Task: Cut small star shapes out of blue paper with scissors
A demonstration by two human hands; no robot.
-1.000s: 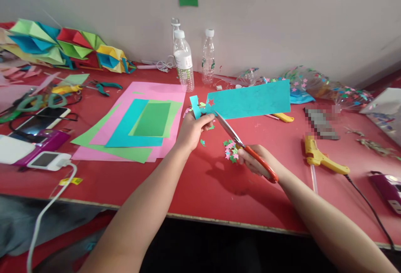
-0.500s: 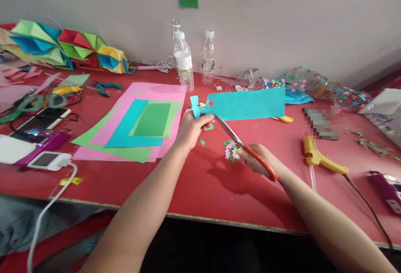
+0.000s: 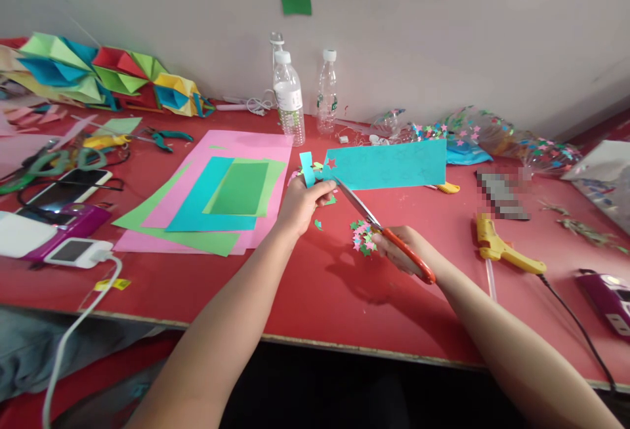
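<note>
My left hand is closed, pinching blue paper between thumb and fingers. A wide blue sheet of paper reaches out to the right from there, with a red star on its left end. A narrow blue strip stands up at my fingers; whether it joins the sheet is hidden. In my right hand are red-handled scissors, their blades pointing up-left to the paper's edge beside my left thumb. Small coloured paper stars lie in a heap by my right fingers.
Coloured paper sheets lie stacked on the left. Plastic bottles stand against the wall. To the right are a yellow glue gun with its cord, a utility knife and a purple power strip. Green-handled scissors rest far left.
Hardly anything differs. The blue sheet tilts very slightly, and the view has shifted a little; both hands keep their hold and place.
</note>
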